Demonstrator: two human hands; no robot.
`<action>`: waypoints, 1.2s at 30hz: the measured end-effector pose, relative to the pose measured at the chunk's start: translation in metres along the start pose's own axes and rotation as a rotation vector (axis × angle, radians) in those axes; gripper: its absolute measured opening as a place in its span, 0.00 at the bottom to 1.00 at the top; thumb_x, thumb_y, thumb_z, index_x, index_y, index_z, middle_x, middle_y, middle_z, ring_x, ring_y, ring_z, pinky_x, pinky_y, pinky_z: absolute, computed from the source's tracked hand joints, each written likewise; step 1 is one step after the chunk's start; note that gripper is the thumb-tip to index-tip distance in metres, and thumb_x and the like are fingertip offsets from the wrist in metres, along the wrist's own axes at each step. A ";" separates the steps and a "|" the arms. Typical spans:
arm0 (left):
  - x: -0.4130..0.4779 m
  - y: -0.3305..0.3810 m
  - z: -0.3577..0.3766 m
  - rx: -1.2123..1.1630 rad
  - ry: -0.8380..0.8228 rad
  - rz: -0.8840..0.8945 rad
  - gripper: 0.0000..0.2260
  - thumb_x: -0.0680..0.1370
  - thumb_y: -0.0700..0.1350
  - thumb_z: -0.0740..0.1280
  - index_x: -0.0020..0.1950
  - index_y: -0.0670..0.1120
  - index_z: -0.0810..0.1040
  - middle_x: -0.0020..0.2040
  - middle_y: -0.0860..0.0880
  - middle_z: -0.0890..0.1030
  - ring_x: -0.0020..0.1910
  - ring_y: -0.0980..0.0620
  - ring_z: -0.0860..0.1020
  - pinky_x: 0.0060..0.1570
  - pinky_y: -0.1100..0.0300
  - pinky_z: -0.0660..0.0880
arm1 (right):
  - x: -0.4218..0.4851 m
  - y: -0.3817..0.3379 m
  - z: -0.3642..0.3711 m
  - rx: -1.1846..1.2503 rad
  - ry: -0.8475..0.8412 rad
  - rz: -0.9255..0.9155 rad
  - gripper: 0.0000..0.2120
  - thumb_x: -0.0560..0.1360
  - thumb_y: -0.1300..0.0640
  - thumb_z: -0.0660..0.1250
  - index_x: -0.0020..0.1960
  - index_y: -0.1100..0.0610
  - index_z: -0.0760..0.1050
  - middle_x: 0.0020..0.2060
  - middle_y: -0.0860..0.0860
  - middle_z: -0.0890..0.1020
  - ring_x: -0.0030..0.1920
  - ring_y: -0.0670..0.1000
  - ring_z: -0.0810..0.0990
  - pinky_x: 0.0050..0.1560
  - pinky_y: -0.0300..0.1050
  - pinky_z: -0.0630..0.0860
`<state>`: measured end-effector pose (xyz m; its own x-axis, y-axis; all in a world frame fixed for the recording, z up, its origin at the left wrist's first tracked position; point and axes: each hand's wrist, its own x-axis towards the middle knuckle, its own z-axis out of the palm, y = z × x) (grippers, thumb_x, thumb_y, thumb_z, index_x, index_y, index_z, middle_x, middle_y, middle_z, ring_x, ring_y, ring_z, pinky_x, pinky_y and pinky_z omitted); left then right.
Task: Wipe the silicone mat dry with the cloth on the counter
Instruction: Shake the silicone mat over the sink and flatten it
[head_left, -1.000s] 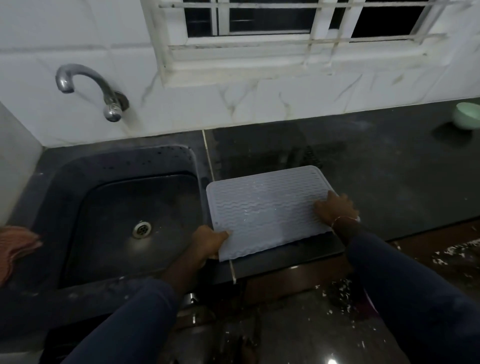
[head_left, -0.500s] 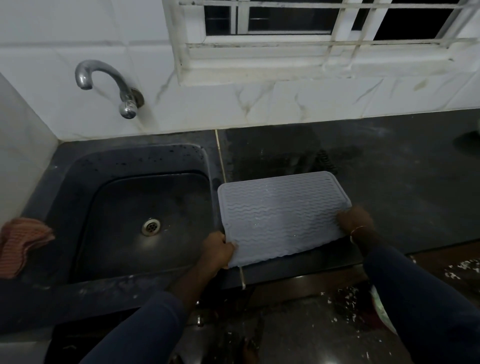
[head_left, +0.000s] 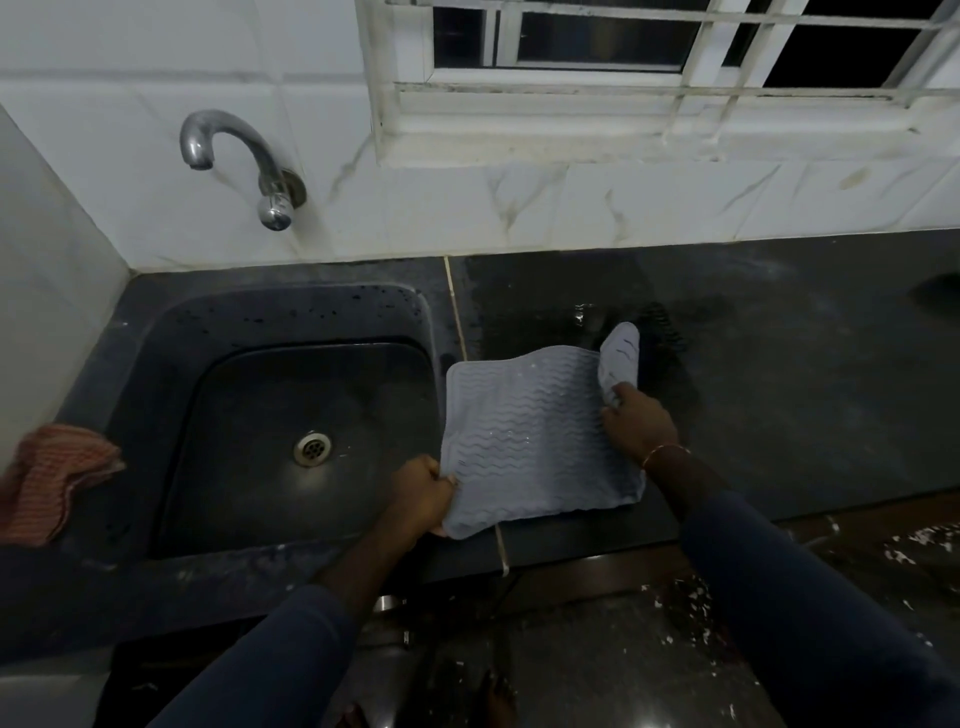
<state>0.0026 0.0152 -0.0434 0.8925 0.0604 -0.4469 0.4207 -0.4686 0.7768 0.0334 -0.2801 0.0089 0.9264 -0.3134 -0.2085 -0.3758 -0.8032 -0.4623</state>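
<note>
- Centrally, the grey silicone mat (head_left: 530, 441) lies on the dark counter (head_left: 805, 405), just right of the sink (head_left: 311, 314), with its near edge at the counter's front edge.
- At the mat's near-left corner, the left hand (head_left: 423, 493) has its fingers curled round the corner and grips it.
- At the mat's right edge, the right hand (head_left: 636, 423) has its fingers closed on the edge. Just beyond the fingertips, the far-right corner is folded upward and shows its smoother underside.
- Between the two sets of fingers, the wavy ribbed surface carries scattered water droplets.
- A thin bracelet (head_left: 662, 452) circles the right wrist, just behind the gripping fingers.
- The orange-red cloth (head_left: 54, 478) lies crumpled on the counter across the sink, well apart from the left fingers and touched by neither hand.
- The chrome tap (head_left: 234, 156) projects from the tiled wall, far beyond both hands.
</note>
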 end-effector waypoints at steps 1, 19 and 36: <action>-0.004 0.003 -0.002 -0.019 -0.037 -0.023 0.06 0.76 0.42 0.67 0.40 0.45 0.73 0.41 0.42 0.79 0.41 0.41 0.81 0.34 0.45 0.81 | -0.002 -0.001 0.001 0.007 0.003 0.002 0.17 0.79 0.54 0.62 0.66 0.58 0.70 0.60 0.61 0.78 0.58 0.63 0.78 0.56 0.49 0.72; 0.069 0.043 -0.003 0.156 0.050 0.100 0.09 0.80 0.44 0.64 0.44 0.39 0.75 0.50 0.36 0.80 0.50 0.38 0.78 0.45 0.54 0.73 | 0.005 0.033 -0.042 -0.105 -0.020 0.072 0.07 0.75 0.55 0.65 0.45 0.57 0.69 0.47 0.57 0.78 0.43 0.55 0.72 0.43 0.45 0.66; 0.063 -0.020 -0.089 0.175 0.287 0.120 0.10 0.79 0.42 0.65 0.40 0.39 0.74 0.40 0.42 0.76 0.41 0.44 0.74 0.41 0.55 0.66 | -0.025 -0.030 -0.015 0.006 -0.052 -0.121 0.11 0.75 0.59 0.67 0.56 0.62 0.76 0.46 0.55 0.79 0.47 0.55 0.77 0.45 0.42 0.66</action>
<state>0.0651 0.1069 -0.0472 0.9537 0.2289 -0.1952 0.2980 -0.6300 0.7171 0.0218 -0.2555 0.0408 0.9626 -0.1880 -0.1953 -0.2620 -0.8303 -0.4919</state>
